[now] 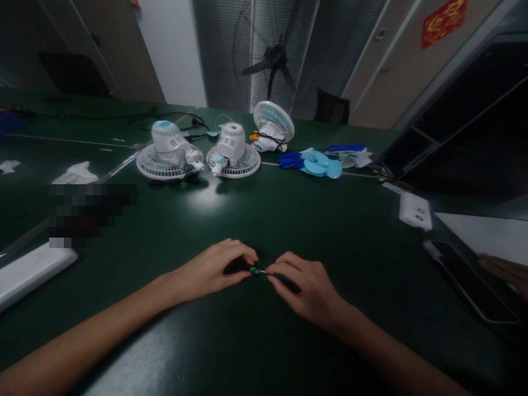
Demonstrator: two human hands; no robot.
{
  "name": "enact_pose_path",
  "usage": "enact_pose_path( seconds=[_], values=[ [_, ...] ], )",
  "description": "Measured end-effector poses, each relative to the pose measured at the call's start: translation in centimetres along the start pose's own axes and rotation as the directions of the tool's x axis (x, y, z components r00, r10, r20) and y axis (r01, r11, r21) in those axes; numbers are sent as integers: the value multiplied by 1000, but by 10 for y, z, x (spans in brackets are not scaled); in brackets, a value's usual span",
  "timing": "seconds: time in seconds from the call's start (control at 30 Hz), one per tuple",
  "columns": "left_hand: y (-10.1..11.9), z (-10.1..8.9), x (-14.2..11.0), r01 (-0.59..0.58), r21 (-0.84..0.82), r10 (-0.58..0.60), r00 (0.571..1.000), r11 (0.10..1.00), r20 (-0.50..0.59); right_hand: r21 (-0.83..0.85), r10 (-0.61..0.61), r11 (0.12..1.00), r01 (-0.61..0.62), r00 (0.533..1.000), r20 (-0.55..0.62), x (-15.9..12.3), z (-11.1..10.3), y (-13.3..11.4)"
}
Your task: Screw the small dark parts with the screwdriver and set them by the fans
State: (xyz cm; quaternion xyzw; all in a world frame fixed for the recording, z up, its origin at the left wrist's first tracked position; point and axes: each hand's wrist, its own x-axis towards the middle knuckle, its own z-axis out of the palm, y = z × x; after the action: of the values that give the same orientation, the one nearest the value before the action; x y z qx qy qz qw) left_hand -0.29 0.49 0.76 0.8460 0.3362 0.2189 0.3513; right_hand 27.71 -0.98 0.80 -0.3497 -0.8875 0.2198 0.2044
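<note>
Low over the green tabletop (pixel 198 220), my two hands almost meet. Between the thumb and fingers of my left hand (pixel 218 267) is a small green part (pixel 255 270), too small to make out exactly; it looks like a little circuit board. My right hand (pixel 307 283) is closed around the dark handle of a screwdriver (pixel 285 281). Its thin metal shaft points left, and the tip meets the green part or lies right against it. My fingers hide some of both things.
Two white fans (pixel 170 151) (pixel 233 151) lie grille down at the back, with a third fan (pixel 273 126) to their right. Blue fan blades (pixel 320 164) and blue gloves (pixel 291 160) lie nearby. A phone (pixel 470 280) and a white device (pixel 414 210) are at right, beside another person's hand (pixel 505 272).
</note>
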Motion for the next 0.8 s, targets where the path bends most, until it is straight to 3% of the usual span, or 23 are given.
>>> enact_pose_path(
  seconds=[0.2, 0.43, 0.8],
  values=[
    [1, -1, 1, -2, -4, 2, 1000, 1000, 10, 101, -33, 994, 35, 999, -20, 0, -2, 2],
    [-1, -2, 0, -3, 12, 3, 1000, 1000, 18, 125, 13, 992, -2, 996, -88, 1, -4, 0],
    [13, 0, -7, -138, 31, 139, 990, 990, -32, 174, -29, 980, 92, 943, -332, -1, -1, 2]
  ],
)
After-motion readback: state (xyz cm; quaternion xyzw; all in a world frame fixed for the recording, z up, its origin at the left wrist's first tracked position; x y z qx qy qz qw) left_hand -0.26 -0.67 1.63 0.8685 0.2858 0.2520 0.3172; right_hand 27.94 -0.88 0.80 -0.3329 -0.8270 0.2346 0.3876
